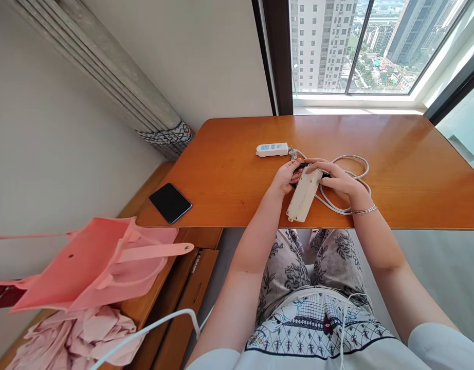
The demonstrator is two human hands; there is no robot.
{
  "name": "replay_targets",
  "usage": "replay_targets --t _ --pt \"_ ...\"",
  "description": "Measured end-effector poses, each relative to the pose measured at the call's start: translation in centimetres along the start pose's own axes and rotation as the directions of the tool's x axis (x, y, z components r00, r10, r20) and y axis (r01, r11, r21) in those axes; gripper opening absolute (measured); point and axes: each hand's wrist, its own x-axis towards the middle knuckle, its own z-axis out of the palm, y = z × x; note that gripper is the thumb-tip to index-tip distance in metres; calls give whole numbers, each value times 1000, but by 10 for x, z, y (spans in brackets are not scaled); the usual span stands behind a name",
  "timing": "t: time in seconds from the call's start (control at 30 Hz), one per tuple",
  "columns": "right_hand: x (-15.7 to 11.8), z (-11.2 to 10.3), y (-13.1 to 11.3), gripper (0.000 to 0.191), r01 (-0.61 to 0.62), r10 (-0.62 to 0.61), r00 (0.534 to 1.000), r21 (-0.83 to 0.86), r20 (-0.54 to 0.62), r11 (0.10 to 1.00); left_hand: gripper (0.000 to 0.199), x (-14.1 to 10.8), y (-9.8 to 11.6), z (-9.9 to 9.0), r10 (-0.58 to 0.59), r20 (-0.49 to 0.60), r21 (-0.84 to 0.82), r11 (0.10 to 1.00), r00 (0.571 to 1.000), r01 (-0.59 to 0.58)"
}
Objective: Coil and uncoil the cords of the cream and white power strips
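Note:
An off-white, worn power strip (304, 195) is tilted near the table's front edge, its plain side with small holes facing up. My right hand (333, 177) has its fingers over the strip's upper end and grips it. My left hand (288, 176) is closed at the strip's left side, with thin black pieces (303, 165) showing by its fingers. What these black pieces are, I cannot make out. A white cable (347, 209) lies in loops beside and under my right hand. Just beyond my hands, a white power strip with blue sockets (272, 149) lies next to a grey plug (293, 152).
The wooden table (221, 169) holds a black tablet or phone (170, 203) at its left edge. To the left, an open pink bag (90, 267) and crumpled pink cloth (83, 334) rest on a wooden bench. A window (352, 46) stands behind the table.

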Motion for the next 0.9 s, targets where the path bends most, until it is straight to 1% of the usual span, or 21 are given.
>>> replay_targets --t 0.07,0.13,0.2,0.27,0.37,0.43,0.53,0.57,0.67,0.7,0.9 --pt "1 1 2 44 -39 39 997 -1 -60 999 31 -1 1 1 5 20 6 1000 1000 -5" --pt "3 1 4 59 -96 94 989 -8 -110 995 30 -2 2 1 15 39 17 1000 999 -16" --pt "5 1 7 66 -145 142 984 -17 -103 989 29 -3 3 2 24 37 29 999 999 -25" --pt "6 -1 9 62 -179 175 982 -53 -73 982 29 -4 3 3 28 12 37 999 1000 -28" --pt "7 -2 9 53 -231 225 973 -153 -60 961 27 -4 3 3 47 -29 27 999 998 -46" --pt "7 -2 9 48 -265 250 964 -230 -95 936 25 -3 3 3 58 -46 12 998 997 -58" --pt "6 -3 8 38 -283 239 956 -310 -172 908 24 -1 3 1 63 -64 -9 998 996 -63" --pt "6 -4 8 36 -285 243 955 -308 -168 908 25 -1 3 1 65 -70 -14 998 995 -66" --pt "5 -7 8 35 -308 293 951 -247 -96 919 25 0 3 0 81 -90 -28 996 993 -83" --pt "6 -8 7 35 -318 306 948 -235 -89 918 25 0 3 1 87 -100 -31 995 991 -90" --pt "7 -4 5 36 -340 290 936 -298 -202 892 28 1 -1 3 96 -174 -41 994 980 -104"
